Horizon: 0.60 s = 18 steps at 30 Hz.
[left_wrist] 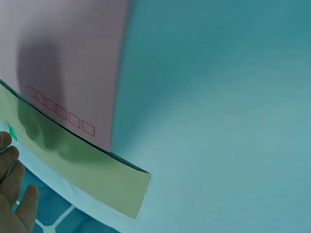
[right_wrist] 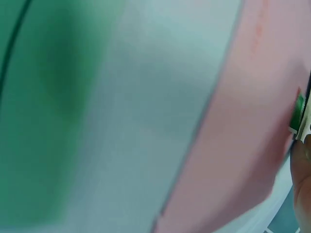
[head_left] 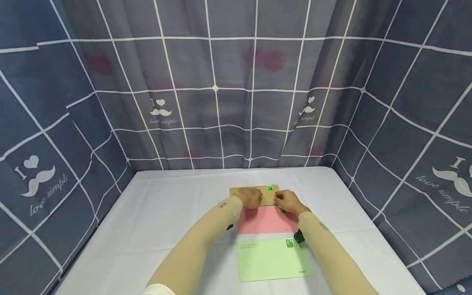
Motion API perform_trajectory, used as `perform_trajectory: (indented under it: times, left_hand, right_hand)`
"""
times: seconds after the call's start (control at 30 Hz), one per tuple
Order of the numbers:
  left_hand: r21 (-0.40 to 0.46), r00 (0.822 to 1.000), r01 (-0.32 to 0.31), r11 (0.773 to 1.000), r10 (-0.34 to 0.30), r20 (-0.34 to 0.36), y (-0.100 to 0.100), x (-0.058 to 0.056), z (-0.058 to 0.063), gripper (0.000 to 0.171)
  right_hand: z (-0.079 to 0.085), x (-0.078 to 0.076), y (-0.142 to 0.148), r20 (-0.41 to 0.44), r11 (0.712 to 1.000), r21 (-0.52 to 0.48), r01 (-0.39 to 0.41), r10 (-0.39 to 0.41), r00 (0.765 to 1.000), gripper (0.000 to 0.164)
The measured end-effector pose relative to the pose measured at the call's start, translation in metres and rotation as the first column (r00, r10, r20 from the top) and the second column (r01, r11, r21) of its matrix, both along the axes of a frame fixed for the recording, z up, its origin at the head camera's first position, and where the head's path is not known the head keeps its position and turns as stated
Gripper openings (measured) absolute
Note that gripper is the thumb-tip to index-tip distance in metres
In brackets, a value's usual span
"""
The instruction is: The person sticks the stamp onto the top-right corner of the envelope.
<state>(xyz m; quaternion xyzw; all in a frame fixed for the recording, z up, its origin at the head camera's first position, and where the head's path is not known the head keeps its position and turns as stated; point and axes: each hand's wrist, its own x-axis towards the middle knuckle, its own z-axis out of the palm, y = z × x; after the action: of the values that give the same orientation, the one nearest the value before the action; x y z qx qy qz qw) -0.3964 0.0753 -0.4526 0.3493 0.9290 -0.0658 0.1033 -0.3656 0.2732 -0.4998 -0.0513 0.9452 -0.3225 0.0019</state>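
Observation:
A tan envelope (head_left: 268,200) with a green stamp (head_left: 270,188) lies farthest back, its near edge overlapping the pink envelope (head_left: 267,221). My left hand (head_left: 248,197) is over the tan envelope, fingers relaxed and beside the stamp in the left wrist view. At the tan envelope's right end, my right hand (head_left: 289,201) pinches its edge between thumb and fingers. The pink envelope's own stamp (head_left: 282,210) is partly covered by that hand. Nearest to me lies a light green envelope (head_left: 274,261) with its stamp (head_left: 289,243) at the upper right.
A white cloth (head_left: 166,229) covers the table beneath the envelopes. Dark blue checked curtains (head_left: 236,106) enclose the table at the back and on both sides. The table's far edge runs just behind the tan envelope.

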Motion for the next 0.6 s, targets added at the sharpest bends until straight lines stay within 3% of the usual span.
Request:
perform_trajectory:
  times: [0.13,0.27,0.43,0.6]
  left_hand:
    - [-0.006,1.000,-0.007,1.000,0.007,0.006,0.000,0.000,0.005,0.046]
    - [0.044,0.999,-0.046,0.998,0.045,0.021,-0.003,-0.006,0.019,0.048]
    - [0.072,0.999,0.053,0.996,-0.052,-0.010,-0.007,-0.014,0.041,0.051]
    - [0.131,0.992,0.123,0.984,-0.121,-0.023,-0.017,-0.015,0.068,0.051]
  right_hand:
    - [0.007,-0.002,0.005,0.024,1.000,0.007,-0.006,0.006,1.000,0.043]
    - [0.021,-0.008,0.009,-0.002,0.993,0.097,-0.064,0.064,0.998,0.046]
    - [0.044,-0.009,0.013,-0.045,0.961,0.189,-0.201,0.213,0.976,0.053]
    - [0.067,0.002,0.016,-0.033,0.911,0.273,-0.308,0.329,0.944,0.060]
